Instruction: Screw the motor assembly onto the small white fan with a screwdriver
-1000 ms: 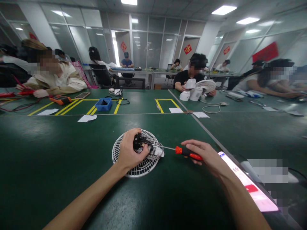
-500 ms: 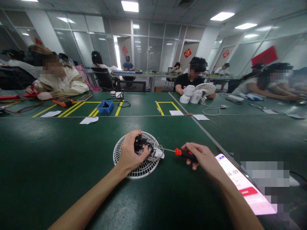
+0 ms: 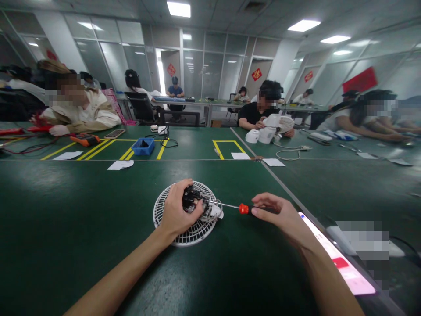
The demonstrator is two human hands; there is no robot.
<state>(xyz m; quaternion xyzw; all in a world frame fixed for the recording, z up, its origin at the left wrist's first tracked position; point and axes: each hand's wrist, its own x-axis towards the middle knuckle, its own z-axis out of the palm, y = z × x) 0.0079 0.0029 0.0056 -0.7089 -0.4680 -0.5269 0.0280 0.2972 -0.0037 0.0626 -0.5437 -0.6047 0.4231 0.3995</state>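
A white round fan grille (image 3: 192,231) lies flat on the green table (image 3: 66,210) in front of me. On it sits a small black and white fan motor part (image 3: 197,205). My left hand (image 3: 176,210) is closed around that part, holding it against the grille. My right hand (image 3: 279,215) is wrapped round the red and black handle of a screwdriver (image 3: 244,208). Its thin metal shaft runs left and its tip is at the motor part.
A phone with a lit pink screen (image 3: 338,259) lies at my right forearm. Farther back are a blue tray (image 3: 142,146), paper slips (image 3: 120,164), yellow floor-style markings and an orange meter (image 3: 84,139). Other people work at the far tables, one handling a white fan (image 3: 276,125).
My right hand has slid along the screwdriver handle, now covering more of it, and the camera shifted slightly. My left hand stays on the motor part.
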